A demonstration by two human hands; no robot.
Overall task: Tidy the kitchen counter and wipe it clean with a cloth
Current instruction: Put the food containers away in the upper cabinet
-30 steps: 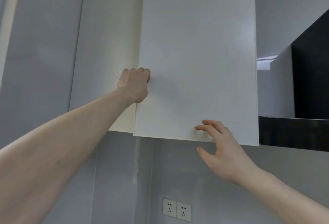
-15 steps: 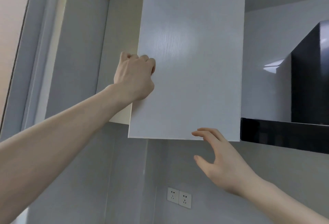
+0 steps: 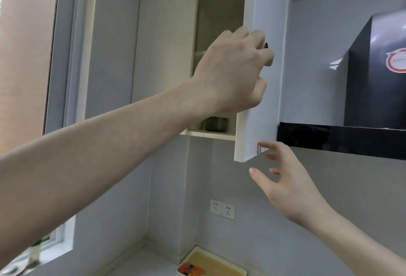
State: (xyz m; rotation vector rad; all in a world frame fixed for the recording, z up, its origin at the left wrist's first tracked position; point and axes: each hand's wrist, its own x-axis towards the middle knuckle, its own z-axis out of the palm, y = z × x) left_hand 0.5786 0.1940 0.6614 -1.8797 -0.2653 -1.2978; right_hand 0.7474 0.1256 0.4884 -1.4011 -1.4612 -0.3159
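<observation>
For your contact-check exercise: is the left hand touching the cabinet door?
Touching. The head view shows the left hand gripping the cabinet door, its curled fingers wrapped round the door's edge with no gap.

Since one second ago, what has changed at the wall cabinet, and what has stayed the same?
The cabinet door has swung open toward the camera, so a shelf with a dark pot now shows. The left hand still grips the door's edge. The right hand stays open under the door's lower corner.
</observation>
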